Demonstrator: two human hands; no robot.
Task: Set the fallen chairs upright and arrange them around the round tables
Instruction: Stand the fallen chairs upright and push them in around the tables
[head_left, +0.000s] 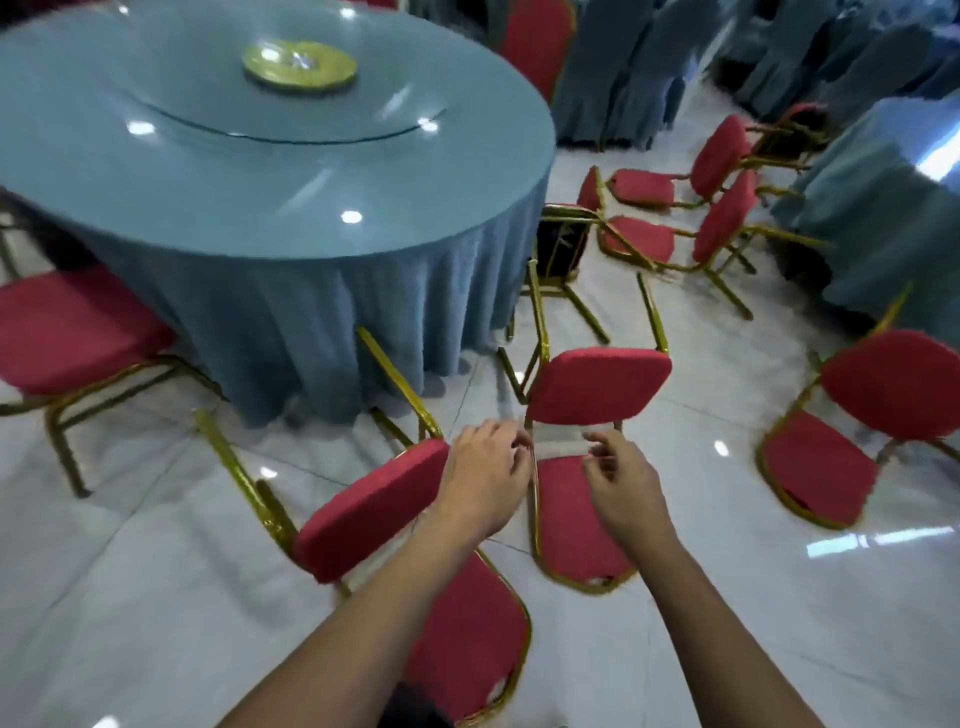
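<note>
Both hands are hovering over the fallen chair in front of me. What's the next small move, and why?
Probably close both hands on its backrest frame. The left hand and right hand sit just below it, fingers loosely curled, holding nothing, and the chair lies on its back with legs pointing toward the round table.

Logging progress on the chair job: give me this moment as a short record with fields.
setting: round table with blue cloth, white tiled floor
fallen chairs: several red chairs lying on the floor
nearest fallen chair: on its back, legs up, directly ahead
left hand: reaching toward it, fingers loosely curled, no grip yet
right hand: likewise
upright chair: at the table's left
</note>
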